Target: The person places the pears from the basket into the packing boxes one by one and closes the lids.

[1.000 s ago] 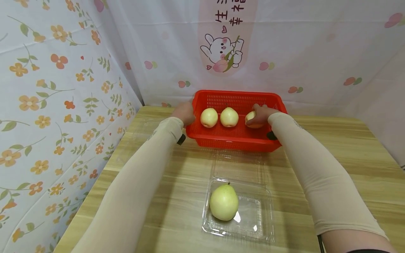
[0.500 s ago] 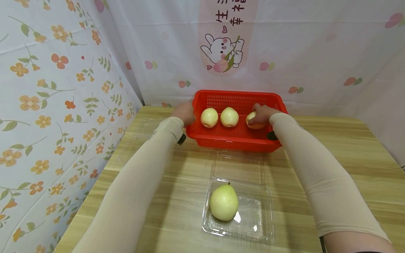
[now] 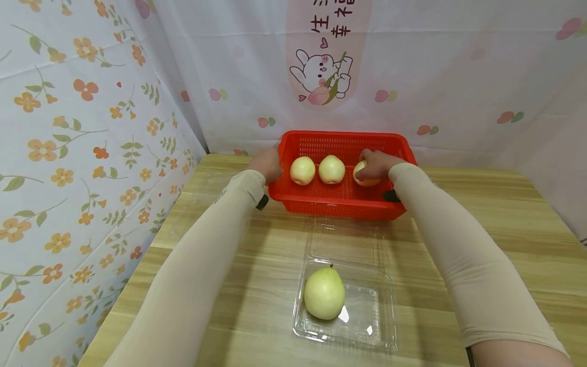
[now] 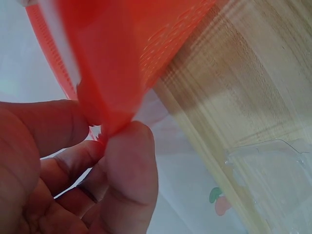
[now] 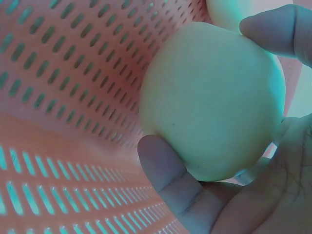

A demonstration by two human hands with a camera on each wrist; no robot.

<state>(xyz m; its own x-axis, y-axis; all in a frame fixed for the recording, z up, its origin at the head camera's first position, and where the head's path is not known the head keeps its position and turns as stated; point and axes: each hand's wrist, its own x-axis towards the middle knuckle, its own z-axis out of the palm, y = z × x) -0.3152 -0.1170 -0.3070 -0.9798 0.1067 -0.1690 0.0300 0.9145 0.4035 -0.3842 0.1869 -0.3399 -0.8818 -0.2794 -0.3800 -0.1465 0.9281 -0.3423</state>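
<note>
A red slotted plastic basket stands at the back of the table. My left hand pinches the rim at its left end between thumb and fingers, as the left wrist view shows on the red edge. Inside the basket my right hand grips a pale yellow pear, thumb on one side and fingers curled on the other. Two more pears, a left one and a middle one, lie in the basket beside it.
Nearer me lies an open clear plastic clamshell box, with a larger greenish pear in its left half. Another clear plastic box is faintly visible at the table's left. A printed curtain hangs directly behind the basket.
My right hand and its pear have shifted very slightly left within the basket. My left hand stays on the rim, and the other pears keep their places.
</note>
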